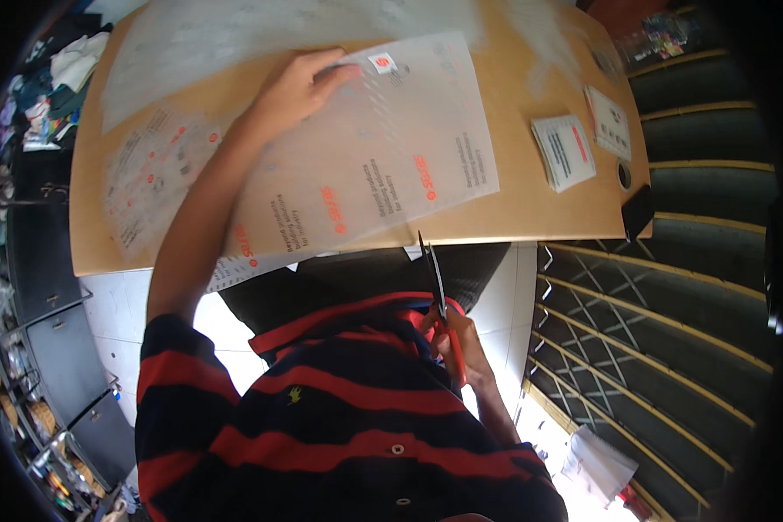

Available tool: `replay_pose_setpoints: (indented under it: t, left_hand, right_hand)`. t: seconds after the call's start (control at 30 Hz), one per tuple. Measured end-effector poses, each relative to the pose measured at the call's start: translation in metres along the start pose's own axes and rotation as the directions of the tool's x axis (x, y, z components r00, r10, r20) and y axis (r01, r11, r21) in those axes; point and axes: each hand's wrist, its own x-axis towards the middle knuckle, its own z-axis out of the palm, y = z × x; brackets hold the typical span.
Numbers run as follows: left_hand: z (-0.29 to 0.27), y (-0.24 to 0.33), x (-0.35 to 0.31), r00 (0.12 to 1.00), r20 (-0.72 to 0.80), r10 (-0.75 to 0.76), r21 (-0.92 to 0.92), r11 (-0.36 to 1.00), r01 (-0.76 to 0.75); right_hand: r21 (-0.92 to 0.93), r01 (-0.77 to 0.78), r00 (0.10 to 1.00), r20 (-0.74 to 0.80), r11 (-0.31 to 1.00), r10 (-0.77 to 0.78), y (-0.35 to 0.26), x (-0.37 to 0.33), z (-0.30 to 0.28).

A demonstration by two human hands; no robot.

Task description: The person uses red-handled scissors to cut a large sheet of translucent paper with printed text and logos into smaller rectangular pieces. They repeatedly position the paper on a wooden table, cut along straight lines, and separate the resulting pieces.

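A large translucent printed sheet (pixel 383 122) with orange-red and dark print slants across the near part of the table. My left hand (pixel 300 87) pinches its far left edge between thumb and fingers, with my left forearm lying across its left side. My right hand (pixel 461 344) is closed round the red handles of a pair of scissors (pixel 439 296), low in front of my body. The scissors' blades are slightly apart and point up to the table's near edge, just below the sheet and apart from it.
On the tan table (pixel 518 213), more cut printed sheets (pixel 152 174) lie at left and a wide translucent sheet (pixel 261 35) at the back. A card stack (pixel 563 152), a tape roll (pixel 624 176) and a dark phone-like object (pixel 638 211) are at right, beside a folding metal gate (pixel 652 304).
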Motion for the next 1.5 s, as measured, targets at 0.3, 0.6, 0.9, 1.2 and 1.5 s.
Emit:
replay_pose_setpoints:
  t: [0.3, 0.6, 0.9, 1.2, 1.5]
  left_hand:
    - [0.002, -0.007, -0.001, 0.977, -0.134, 0.166, 0.091, 0.984, -0.155]
    - [0.0, 0.012, -0.005, 0.935, -0.24, 0.262, 0.124, 0.963, -0.239]
    - [-0.002, 0.003, -0.004, 0.937, -0.194, 0.292, 0.136, 0.954, -0.269]
    - [-0.001, -0.001, -0.002, 0.938, -0.188, 0.291, 0.091, 0.956, -0.278]
    - [-0.002, 0.001, -0.004, 0.948, -0.191, 0.255, 0.072, 0.967, -0.245]
  right_hand:
    - [-0.141, -0.047, 0.996, 0.074, 0.989, 0.058, -0.032, 0.006, -0.024]
    - [-0.198, 0.005, 0.997, 0.081, 0.98, 0.012, -0.051, 0.034, -0.019]
    - [-0.126, 0.017, 0.997, 0.074, 0.992, -0.008, -0.049, 0.04, -0.016]
    - [-0.096, 0.066, 0.998, -0.005, 0.993, -0.066, -0.04, 0.041, -0.009]
    - [-0.157, 0.056, 0.998, 0.006, 0.986, -0.056, -0.048, 0.042, -0.009]
